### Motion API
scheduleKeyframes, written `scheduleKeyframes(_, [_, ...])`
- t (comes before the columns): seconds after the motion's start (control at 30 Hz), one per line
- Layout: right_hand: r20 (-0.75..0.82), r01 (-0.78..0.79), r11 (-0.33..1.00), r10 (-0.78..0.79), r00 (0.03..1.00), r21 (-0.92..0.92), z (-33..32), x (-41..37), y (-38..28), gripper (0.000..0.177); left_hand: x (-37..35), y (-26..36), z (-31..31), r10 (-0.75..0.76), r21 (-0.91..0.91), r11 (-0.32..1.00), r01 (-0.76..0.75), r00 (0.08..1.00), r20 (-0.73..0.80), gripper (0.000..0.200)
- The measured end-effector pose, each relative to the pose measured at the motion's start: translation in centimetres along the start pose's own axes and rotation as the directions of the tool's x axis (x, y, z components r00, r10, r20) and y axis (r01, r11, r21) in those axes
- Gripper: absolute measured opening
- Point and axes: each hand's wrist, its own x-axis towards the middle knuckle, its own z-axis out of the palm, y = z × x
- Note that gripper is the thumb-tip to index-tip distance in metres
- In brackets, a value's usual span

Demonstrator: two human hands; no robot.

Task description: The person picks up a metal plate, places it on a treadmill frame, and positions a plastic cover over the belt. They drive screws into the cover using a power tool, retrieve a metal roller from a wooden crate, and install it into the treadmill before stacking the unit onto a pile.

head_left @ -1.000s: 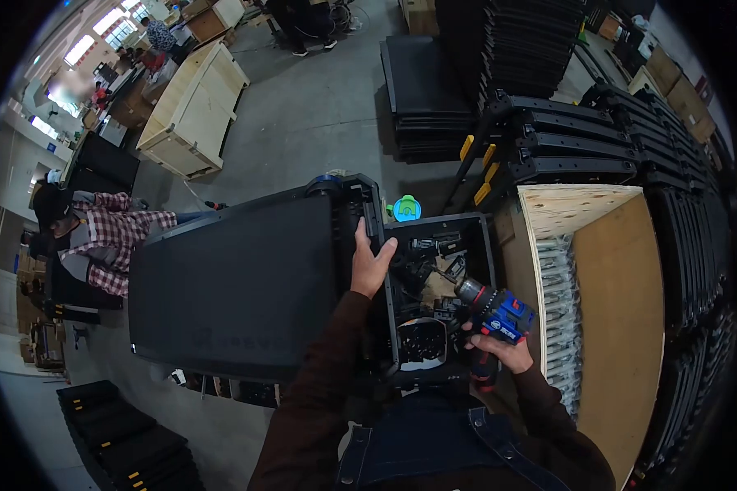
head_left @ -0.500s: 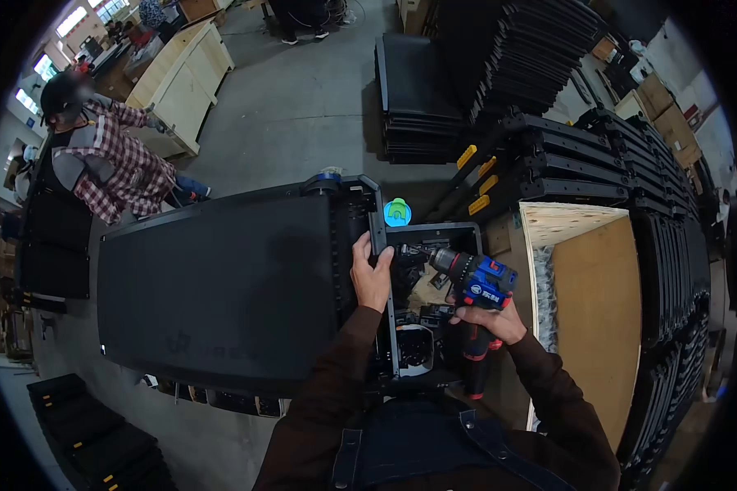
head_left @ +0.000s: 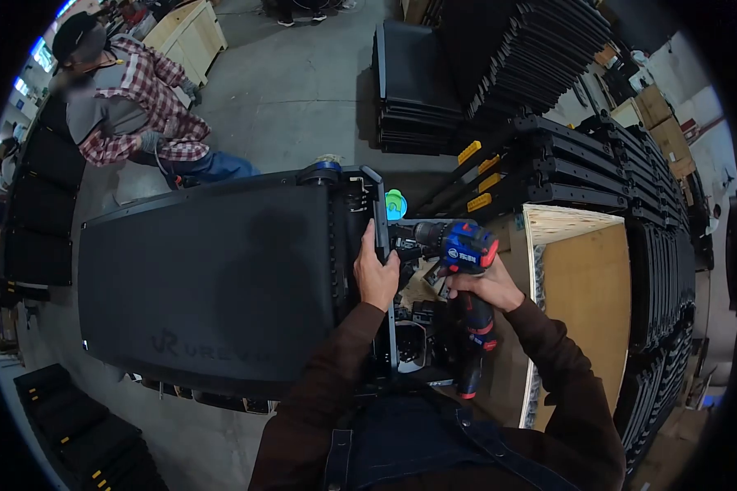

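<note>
Shows right hand clenched fully around the handle of a cordless drill, bit aimed at the open motor bay at the treadmill end. Shows left hand curled tight over that treadmill's frame edge. Suggests fastening under way, bay not yet covered. Beyond the treadmill, shows a plaid-shirted co-worker.

I'm stretching both arms forward, elbows bent, left hand clamping fingers-up, right hand fisting just beside it.
</note>
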Motion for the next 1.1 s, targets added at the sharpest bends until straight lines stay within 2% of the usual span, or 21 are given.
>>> scheduleKeyframes(0.13, [-0.022,-0.016,1.000,0.015,1.000,-0.015,3.7,1.8,-2.4,0.039,-0.2,-0.5,-2.5,0.047,0.084,0.996,-0.041,0.997,-0.068,0.071])
scheduleKeyframes(0.27, [0.032,-0.059,0.998,0.059,0.998,0.001,4.3,3.3,-3.5,0.040,0.0,-1.3,-3.5,0.094,0.061,0.994,-0.089,0.991,-0.091,0.071])
scheduleKeyframes(0.33, [0.036,-0.056,0.993,0.060,0.998,-0.101,4.4,3.5,-3.8,0.056,0.2,-1.4,-4.0,0.118,0.059,0.992,-0.113,0.988,-0.096,0.070])
scheduleKeyframes(0.47, [0.031,-0.089,0.993,0.092,0.995,-0.081,5.7,3.2,-5.3,0.054,0.3,-0.9,-5.2,0.111,0.053,0.993,-0.107,0.989,-0.094,0.070])
scheduleKeyframes(0.57, [0.067,-0.111,0.983,0.122,0.990,-0.149,6.6,3.8,-6.0,0.051,0.5,-0.6,-6.3,0.111,0.029,0.994,-0.109,0.990,-0.091,0.070])
scheduleKeyframes(0.63, [0.068,-0.086,0.978,0.100,0.993,-0.191,7.4,4.3,-6.8,0.040,0.5,-0.3,-6.9,0.089,0.045,0.995,-0.085,0.992,-0.090,0.069])
scheduleKeyframes(0.67, [0.066,-0.086,0.977,0.101,0.993,-0.194,7.7,4.7,-7.5,0.040,0.6,-0.2,-7.1,0.089,0.042,0.995,-0.085,0.992,-0.090,0.069])
scheduleKeyframes(0.73, [0.055,-0.147,0.932,0.175,0.983,-0.330,9.7,5.6,-10.2,0.041,0.6,-0.7,-8.5,0.153,0.044,0.988,-0.149,0.981,-0.118,0.073])
scheduleKeyframes(0.83, [0.055,-0.165,0.734,0.266,0.962,-0.659,13.3,8.6,-14.2,0.028,0.8,-1.2,-11.2,0.083,0.018,0.996,-0.082,0.993,-0.086,0.072])
scheduleKeyframes(0.87, [0.121,-0.038,0.614,0.216,0.969,-0.789,14.8,9.6,-15.4,0.024,0.9,-1.3,-12.4,0.083,0.010,0.997,-0.082,0.993,-0.080,0.072])
scheduleKeyframes(0.9, [0.113,-0.044,0.610,0.216,0.970,-0.791,16.1,10.4,-16.1,0.024,1.0,-1.4,-13.0,0.076,-0.007,0.997,-0.077,0.994,-0.077,0.072])
scheduleKeyframes(0.97, [0.055,-0.176,0.555,0.373,0.926,-0.813,19.6,11.7,-17.4,0.023,0.9,-2.2,-15.1,0.065,-0.034,0.997,-0.067,0.996,-0.062,0.072])
scheduleKeyframes(1.1, [0.044,-0.171,0.489,0.396,0.917,-0.855,21.2,13.3,-17.5,0.029,2.2,-3.2,-16.1,0.021,-0.107,0.994,-0.026,0.999,-0.048,0.071])
